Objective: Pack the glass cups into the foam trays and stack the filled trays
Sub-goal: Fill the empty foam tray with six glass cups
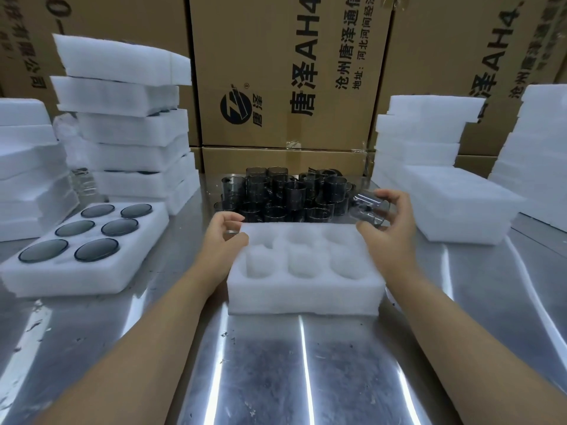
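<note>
Over the far right corner of the empty foam tray (303, 297), the right hand (388, 233) holds a glass cup (369, 207). Its fingers (394, 196) are curled round the glass, which lies tilted on its side, clear of the foam. The left hand (222, 240) sits at the tray's far left corner with its fingers (228, 217) curved inward. Whether they pinch something clear or only brace the foam I cannot tell. All six wells are bare, so packing this tray has barely begun. To seat the cup well, it should probably be turned the same way as those already packed, centred over one well and lowered straight. A light press until it sits flush would finish it, with the left hand steadying the light foam so it does not skid on the steel counter (306, 369). Filling the far row first would keep the wrists from passing over seated glass. The loose dark cups (285, 194) crowd just behind the tray's far edge, and a careless reach could knock them together. A low pile of empty foam (454, 210) lies just beside the right hand. On the left lies a filled tray (61, 280) with six cups seated, and behind it a leaning stack of trays (132, 130). Cardboard boxes (291, 72) close off the back.
</note>
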